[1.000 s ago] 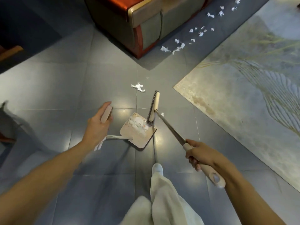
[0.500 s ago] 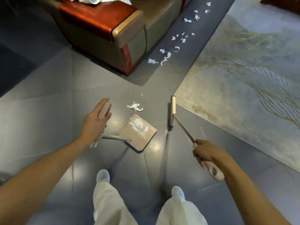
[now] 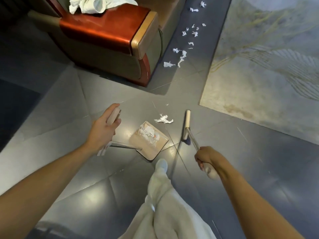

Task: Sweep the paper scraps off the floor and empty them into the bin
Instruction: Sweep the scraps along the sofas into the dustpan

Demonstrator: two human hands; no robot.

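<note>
My left hand (image 3: 103,130) grips the beige handle of a long-handled dustpan (image 3: 150,144). The pan sits on the grey tile floor with white paper scraps (image 3: 149,134) inside it. A crumpled white scrap (image 3: 163,119) lies on the tiles just beyond the pan's mouth. My right hand (image 3: 206,158) grips the handle of a broom (image 3: 186,125), whose beige head stands to the right of that scrap. A trail of several more scraps (image 3: 181,56) runs along the floor between the sofa and the rug. No bin is in view.
A red and beige sofa (image 3: 110,40) with white cloth on its arm stands at the back left. A pale patterned rug (image 3: 267,66) covers the floor to the right. My white-trousered leg and shoe (image 3: 161,165) stand just behind the dustpan.
The broom head has left the dustpan and swung to the right of the loose scrap. I have stepped forward, so the sofa and the scrap trail are nearer.
</note>
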